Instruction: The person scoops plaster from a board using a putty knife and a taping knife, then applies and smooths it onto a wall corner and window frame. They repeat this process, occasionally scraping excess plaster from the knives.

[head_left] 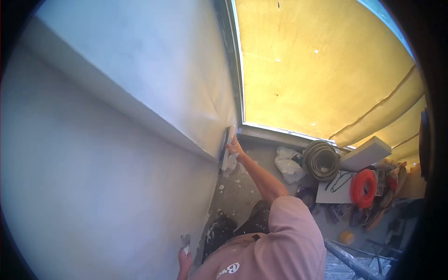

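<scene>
Pale wall (107, 186), dark-edged trowel (225, 151) in right hand (236, 149)

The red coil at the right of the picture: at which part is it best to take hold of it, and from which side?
I would grip the left part of the ring of the red coil, coming from above the white board, fingers into the centre hole and thumb outside. The thick ring and open middle suggest this; the right side looks more crowded.
</scene>
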Tool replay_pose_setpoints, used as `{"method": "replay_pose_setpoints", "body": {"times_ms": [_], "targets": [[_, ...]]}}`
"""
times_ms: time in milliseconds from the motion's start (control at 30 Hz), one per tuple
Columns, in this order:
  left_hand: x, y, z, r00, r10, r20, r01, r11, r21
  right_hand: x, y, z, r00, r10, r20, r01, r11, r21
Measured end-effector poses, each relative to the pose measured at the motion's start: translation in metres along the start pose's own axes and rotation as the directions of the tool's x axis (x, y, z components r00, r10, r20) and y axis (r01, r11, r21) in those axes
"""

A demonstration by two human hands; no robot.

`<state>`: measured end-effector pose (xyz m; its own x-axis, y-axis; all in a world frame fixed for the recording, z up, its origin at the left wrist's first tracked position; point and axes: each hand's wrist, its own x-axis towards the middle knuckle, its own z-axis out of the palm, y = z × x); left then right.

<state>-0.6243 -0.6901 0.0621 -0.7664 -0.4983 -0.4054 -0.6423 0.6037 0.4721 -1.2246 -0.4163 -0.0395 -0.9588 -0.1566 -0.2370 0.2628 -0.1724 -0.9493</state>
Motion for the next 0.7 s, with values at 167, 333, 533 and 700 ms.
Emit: {"method": "replay_pose_setpoints", "body": {"times_ms": [167,333,533,700], "targets": [[0.014,0.029,0.009,0.995,0.098,-0.019,-0.100,0.985,-0.141,-0.014,-0.106,0.016,0.993,-0.084,0.082,0.084,0.996,0.003],[0.032,0.061,0.026,0.976,0.202,-0.075,-0.212,0.963,-0.168,-0.029,-0.249,0.043,0.994,-0.055,0.094,0.056,0.998,-0.006],[0.067,0.094,0.043,0.938,0.315,-0.144,-0.343,0.907,-0.243,-0.027,-0.413,0.063,0.948,-0.060,0.313,0.056,0.998,0.023],[0.077,0.127,0.029,0.908,0.357,-0.220,-0.407,0.874,-0.266,-0.069,-0.559,0.100,0.934,-0.072,0.350,0.065,0.997,0.033]]}}
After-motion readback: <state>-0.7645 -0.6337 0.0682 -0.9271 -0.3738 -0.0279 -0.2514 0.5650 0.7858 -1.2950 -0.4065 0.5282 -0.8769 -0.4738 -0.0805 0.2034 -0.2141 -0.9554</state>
